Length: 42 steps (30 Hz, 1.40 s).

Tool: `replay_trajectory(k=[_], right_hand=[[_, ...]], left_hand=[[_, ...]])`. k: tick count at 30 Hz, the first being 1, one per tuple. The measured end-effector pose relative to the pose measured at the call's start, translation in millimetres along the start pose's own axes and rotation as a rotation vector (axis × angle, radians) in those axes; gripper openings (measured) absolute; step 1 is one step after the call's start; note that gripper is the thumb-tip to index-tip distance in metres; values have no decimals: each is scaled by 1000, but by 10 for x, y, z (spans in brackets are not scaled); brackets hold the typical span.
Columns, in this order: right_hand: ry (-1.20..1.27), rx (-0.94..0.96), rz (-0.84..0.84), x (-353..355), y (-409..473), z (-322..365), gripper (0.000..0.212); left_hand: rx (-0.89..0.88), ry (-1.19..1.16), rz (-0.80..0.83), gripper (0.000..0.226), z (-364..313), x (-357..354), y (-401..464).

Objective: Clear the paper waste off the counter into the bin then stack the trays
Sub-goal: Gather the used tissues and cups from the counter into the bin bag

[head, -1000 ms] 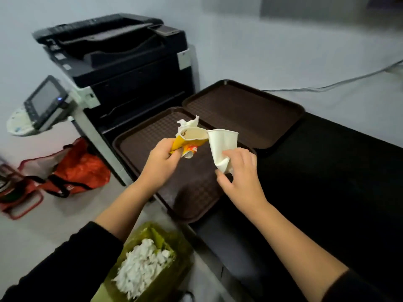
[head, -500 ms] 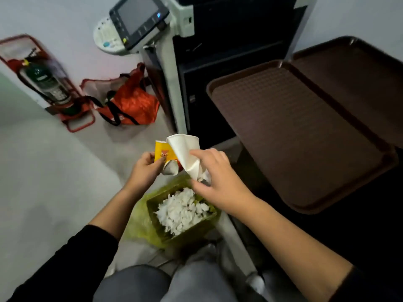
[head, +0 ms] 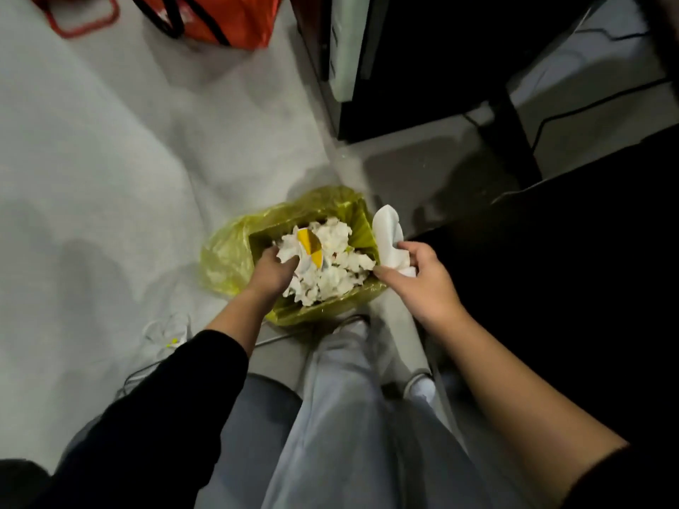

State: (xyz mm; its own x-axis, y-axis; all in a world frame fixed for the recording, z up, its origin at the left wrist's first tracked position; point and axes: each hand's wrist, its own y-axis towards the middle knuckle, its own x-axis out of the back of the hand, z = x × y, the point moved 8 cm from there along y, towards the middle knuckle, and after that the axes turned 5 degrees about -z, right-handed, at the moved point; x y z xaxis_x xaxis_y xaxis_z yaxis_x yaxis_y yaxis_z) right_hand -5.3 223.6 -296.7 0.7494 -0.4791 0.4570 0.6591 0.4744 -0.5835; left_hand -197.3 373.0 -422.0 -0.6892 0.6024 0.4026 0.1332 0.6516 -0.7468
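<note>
A small bin [head: 362,229] lined with a yellow-green bag stands on the floor, nearly full of crumpled white paper [head: 330,277]. My left hand [head: 273,271] is down inside the bin and holds the yellow-and-white paper cup [head: 310,247] against the paper pile. My right hand [head: 417,277] hovers at the bin's right rim and grips a crushed white paper cup [head: 387,233]. The trays are out of view.
The black counter [head: 569,270] runs along the right side. The base of the copier [head: 385,60] stands beyond the bin, and an orange bag [head: 216,16] lies on the grey floor at the top. White cables [head: 165,336] lie left of my legs.
The view tilted down from the trays to the floor. Both hands came down from the counter to the bin; my left hand pushed the yellow cup into the paper pile.
</note>
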Motion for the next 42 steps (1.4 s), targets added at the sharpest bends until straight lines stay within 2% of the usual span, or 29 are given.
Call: replay_trajectory(k=[3,7,8,11,12,15,17,19,22,25,31,37,42], right_hand=[[-17,-61,8,-158,202,-223,53],[-103,-76,36,-383,437,-403,54],[-133,-61,56,-462,482,-411,55],[-258,31,148,-769,533,-374,57],[-326,73,191,-877,516,-356,54],[-510,204,259,-1047,478,-333,41],[-504,175,241,-971,514,-358,49],[-497,125,189,-837,607,-378,57],[-516,85,118,-717,762,-407,50],[-503,51,89,-700,862,-420,43],[-475,2,120,-732,851,-399,66],[-491,30,86,-434,607,-105,59],[-480,222,79,-230,211,622,49]], left_hand=[[-9,22,-43,60,188,-45,132],[-29,-73,-74,43,174,-109,22],[-15,-138,-5,39,136,-202,-41],[94,-293,336,40,-28,-638,-280],[112,-303,357,43,-54,-735,-284],[139,-311,217,36,-106,-777,-144],[140,-304,150,32,-69,-731,-27],[82,-197,83,42,-13,-630,97],[23,-27,-19,71,76,-441,219],[12,64,-101,69,177,-269,305],[-27,184,-82,58,189,-152,238],[-115,250,-48,50,-95,-17,-99],[-381,246,-71,39,-859,221,-634]])
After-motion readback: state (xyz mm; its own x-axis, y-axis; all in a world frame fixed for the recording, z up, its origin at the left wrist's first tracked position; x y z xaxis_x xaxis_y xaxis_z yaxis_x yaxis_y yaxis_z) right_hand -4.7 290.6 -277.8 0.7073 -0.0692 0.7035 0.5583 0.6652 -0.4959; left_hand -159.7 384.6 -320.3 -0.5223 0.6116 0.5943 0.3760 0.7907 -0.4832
